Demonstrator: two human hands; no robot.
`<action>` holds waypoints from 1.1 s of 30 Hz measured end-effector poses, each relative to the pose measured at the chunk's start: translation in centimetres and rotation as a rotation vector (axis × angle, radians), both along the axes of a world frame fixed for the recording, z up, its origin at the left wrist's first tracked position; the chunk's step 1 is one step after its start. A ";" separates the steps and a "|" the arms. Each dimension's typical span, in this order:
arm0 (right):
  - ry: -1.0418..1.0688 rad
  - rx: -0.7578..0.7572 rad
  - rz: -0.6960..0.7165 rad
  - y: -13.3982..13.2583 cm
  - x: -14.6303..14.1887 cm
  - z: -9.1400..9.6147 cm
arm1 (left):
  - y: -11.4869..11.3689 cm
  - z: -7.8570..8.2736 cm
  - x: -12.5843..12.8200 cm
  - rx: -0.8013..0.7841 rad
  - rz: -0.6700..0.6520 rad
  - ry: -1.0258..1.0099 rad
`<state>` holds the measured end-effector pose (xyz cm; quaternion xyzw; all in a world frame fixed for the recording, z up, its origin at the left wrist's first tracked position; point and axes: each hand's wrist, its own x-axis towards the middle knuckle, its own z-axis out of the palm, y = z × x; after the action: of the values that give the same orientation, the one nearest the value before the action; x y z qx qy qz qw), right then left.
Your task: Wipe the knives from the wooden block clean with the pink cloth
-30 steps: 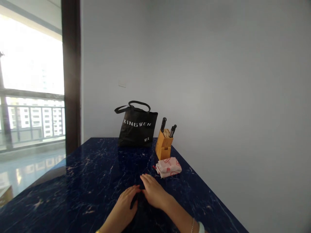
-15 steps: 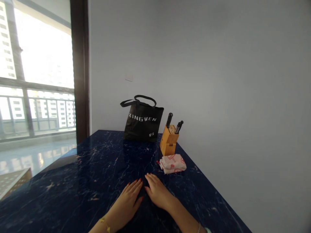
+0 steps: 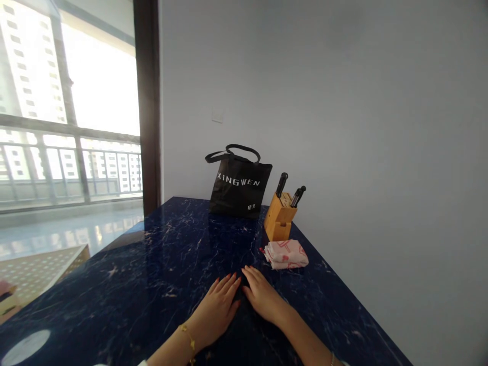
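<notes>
My left hand [image 3: 216, 309] lies flat on the dark blue marbled table [image 3: 183, 254], fingers stretched out, a gold bracelet at its wrist. Close beside it my right hand [image 3: 263, 295] rests palm down, also with nothing in it. Just beyond the right hand is a folded pink cloth [image 3: 286, 254] with red markings. Behind the cloth stands a wooden knife block [image 3: 279, 218] holding black-handled knives. A black tote bag [image 3: 239, 190] with white lettering stands upright at the table's far end, its handles raised.
A grey wall [image 3: 362, 127] runs along the right edge of the table. On the left, past a dark door frame [image 3: 148, 101], are large windows with a railing. A low perforated surface [image 3: 49, 267] stands beside the table's left edge. A round white patch [image 3: 28, 347] shows at bottom left.
The view has turned slightly left, so everything sits further right in the picture. Both hands stay flat on the table; the bag, knife block and cloth have not moved.
</notes>
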<state>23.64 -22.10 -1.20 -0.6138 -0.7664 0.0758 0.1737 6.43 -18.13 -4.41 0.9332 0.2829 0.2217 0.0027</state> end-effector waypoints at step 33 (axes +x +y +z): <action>-0.020 0.011 -0.006 0.4 0.1 -0.4 | -0.3 0.3 -0.1 0.012 -0.010 0.019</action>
<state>23.75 -21.74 -1.59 -0.6159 -0.7666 0.0649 0.1699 6.32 -18.40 -4.13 0.9367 0.2769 0.2144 -0.0045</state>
